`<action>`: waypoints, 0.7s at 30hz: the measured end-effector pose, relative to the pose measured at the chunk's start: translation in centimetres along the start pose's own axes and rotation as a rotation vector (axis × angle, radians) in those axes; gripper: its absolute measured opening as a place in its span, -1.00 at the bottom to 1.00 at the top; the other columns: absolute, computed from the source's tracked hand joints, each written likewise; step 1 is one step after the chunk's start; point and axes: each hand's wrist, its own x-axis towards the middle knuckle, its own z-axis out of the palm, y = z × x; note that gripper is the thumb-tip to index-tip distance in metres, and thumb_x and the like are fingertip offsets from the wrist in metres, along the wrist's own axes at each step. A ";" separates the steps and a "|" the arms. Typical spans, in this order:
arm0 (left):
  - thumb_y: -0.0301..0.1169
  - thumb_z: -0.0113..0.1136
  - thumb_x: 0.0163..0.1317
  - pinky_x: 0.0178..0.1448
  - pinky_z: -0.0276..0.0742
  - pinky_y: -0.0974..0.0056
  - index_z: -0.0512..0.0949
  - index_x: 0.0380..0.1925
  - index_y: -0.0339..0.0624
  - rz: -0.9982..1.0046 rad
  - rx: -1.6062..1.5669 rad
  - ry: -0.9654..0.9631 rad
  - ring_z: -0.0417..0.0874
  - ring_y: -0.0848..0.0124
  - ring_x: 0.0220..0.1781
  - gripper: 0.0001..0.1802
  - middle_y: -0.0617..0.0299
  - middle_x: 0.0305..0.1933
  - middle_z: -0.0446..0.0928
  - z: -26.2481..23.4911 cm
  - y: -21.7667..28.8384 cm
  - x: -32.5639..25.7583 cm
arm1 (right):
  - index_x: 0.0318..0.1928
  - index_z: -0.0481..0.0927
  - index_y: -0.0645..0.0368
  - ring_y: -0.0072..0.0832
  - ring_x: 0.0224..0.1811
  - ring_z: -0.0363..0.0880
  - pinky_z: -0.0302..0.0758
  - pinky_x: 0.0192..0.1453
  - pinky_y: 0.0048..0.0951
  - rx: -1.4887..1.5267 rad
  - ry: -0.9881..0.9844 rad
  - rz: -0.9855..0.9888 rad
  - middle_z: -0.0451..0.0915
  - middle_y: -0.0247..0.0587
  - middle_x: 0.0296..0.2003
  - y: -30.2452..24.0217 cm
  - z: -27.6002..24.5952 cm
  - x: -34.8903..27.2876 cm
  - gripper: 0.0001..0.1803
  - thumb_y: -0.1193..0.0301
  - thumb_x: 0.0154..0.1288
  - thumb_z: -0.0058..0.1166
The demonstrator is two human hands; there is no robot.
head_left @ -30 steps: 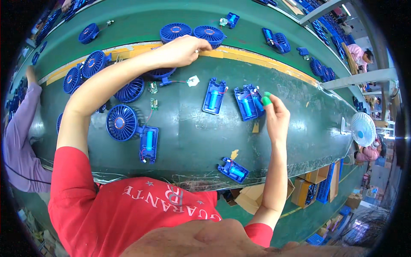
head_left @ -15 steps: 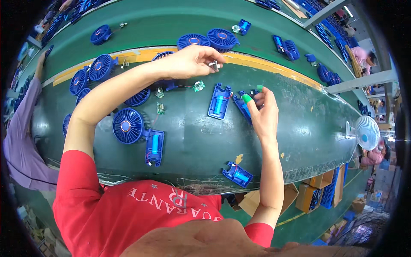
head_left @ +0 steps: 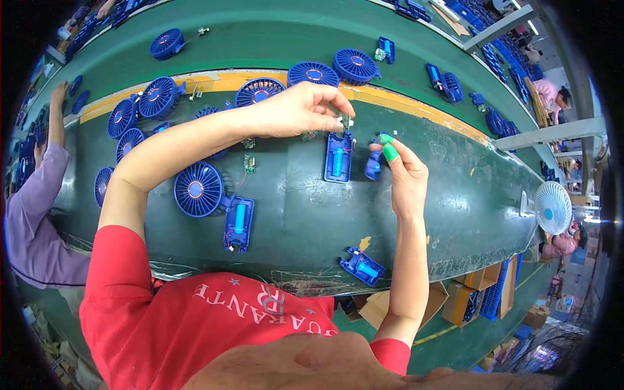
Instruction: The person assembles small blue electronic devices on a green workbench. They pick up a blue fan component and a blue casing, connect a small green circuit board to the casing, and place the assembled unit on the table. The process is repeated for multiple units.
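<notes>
Pinching a small circuit board [head_left: 344,121] between thumb and fingertips, the left hand [head_left: 296,110] holds it just above the top end of an open blue plastic housing [head_left: 338,156] that lies on the dark green belt [head_left: 455,195], slightly right of the frame's centre. A light blue cylindrical cell sits along the housing's middle. Just right of it, the right hand [head_left: 406,175], with green rubber caps on two fingertips, closes thumb and fingers on a second blue housing piece [head_left: 374,165], which stands tilted against the belt.

Left of centre lies a round, ribbed blue fan grille [head_left: 197,190] joined to another open housing [head_left: 238,223] with red wires. A further housing [head_left: 362,266] rests at the belt's near edge. More grilles crowd the upper left beside a yellow strip [head_left: 227,81]. Brown cardboard boxes [head_left: 478,289] stand at lower right, and a white fan [head_left: 552,207] at the right edge. A person in a lilac sleeve [head_left: 32,221] works at far left.
</notes>
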 end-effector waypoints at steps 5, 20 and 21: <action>-0.52 0.24 0.25 0.10 0.48 0.46 0.52 -0.04 -0.29 -0.053 -0.014 -0.069 0.57 0.60 -0.09 -0.72 0.31 -0.16 0.57 1.1 0.9 0.0 | 0.12 0.48 0.32 -0.55 -0.06 0.57 0.44 0.08 -0.55 0.072 -0.157 -0.032 0.65 -0.19 -0.14 -1.0 1.4 -0.7 -0.68 0.47 0.42 -0.01; -0.52 0.21 0.27 0.12 0.47 0.43 0.58 -0.06 -0.28 -0.028 -0.040 -0.111 0.55 0.56 -0.05 -0.76 0.30 -0.11 0.56 2.8 1.9 -0.7 | -0.03 0.58 0.28 -0.66 -0.17 0.49 0.41 -0.03 -0.62 0.014 -0.138 -0.034 0.61 -0.38 -0.23 -1.5 2.1 -2.1 -0.76 0.38 0.43 0.04; -0.52 0.22 0.27 0.10 0.47 0.44 0.59 -0.06 -0.28 -0.031 -0.041 -0.112 0.54 0.56 -0.06 -0.76 0.30 -0.11 0.55 2.8 1.9 -0.7 | -0.02 0.58 0.28 -0.68 -0.20 0.47 0.40 -0.06 -0.63 -0.011 -0.139 -0.042 0.59 -0.41 -0.25 -1.4 2.1 -2.1 -0.75 0.37 0.43 0.03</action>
